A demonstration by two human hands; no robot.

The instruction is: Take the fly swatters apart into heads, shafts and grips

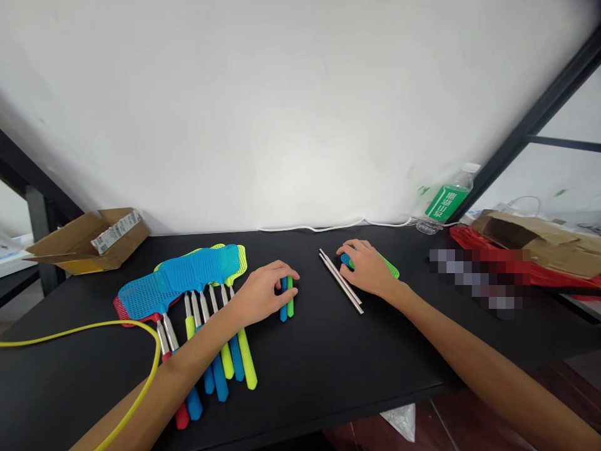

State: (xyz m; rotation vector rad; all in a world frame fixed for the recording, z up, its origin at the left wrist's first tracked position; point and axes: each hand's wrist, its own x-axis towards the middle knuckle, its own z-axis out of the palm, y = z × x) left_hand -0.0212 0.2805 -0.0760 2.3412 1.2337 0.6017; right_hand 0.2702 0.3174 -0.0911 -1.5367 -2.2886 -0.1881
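My left hand (267,291) rests by a blue handle (283,303) and a green handle (290,300), its thumb and forefinger apart and reaching over them. Over on the right, my right hand (369,268) has its fingers curled round blue and green mesh fly swatter heads (389,267), partly hidden under the palm. Two thin metal rods (342,282) lie side by side between my hands. Left of them, assembled fly swatters (188,275) overlap in a row, with blue, yellow-green and red colours; my left forearm crosses their handles.
An open cardboard box (94,244) stands at the back left. A yellow cable (153,357) loops across the left side. A plastic bottle (446,197) leans at the back right, near a white cord (319,229), red plastic (474,241) and flattened cardboard (539,241).
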